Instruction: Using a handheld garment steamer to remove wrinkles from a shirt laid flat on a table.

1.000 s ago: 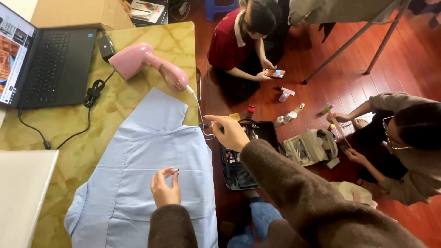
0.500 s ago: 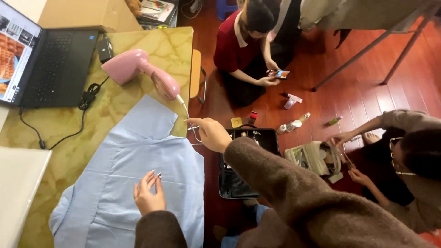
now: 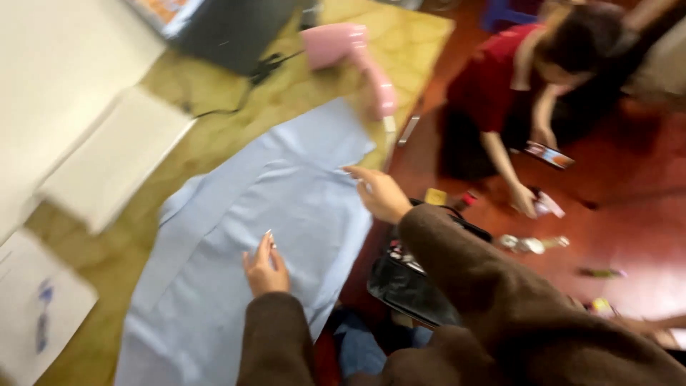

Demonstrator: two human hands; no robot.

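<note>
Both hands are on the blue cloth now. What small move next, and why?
Probably draw the right hand outward along the light blue cloth edge while the left hand lies flat on it: folds show between them.

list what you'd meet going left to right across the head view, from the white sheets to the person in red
White paper sheets → light blue cloth garment spread on the yellow-green marbled tabletop, left hand resting on it → right hand at its edge → black open case on the floor → seated person in a red top.

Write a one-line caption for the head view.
Both hands, left hand flat and right hand at the edge, rest on a blue cloth spread over a table beside a pink steamer.
</note>
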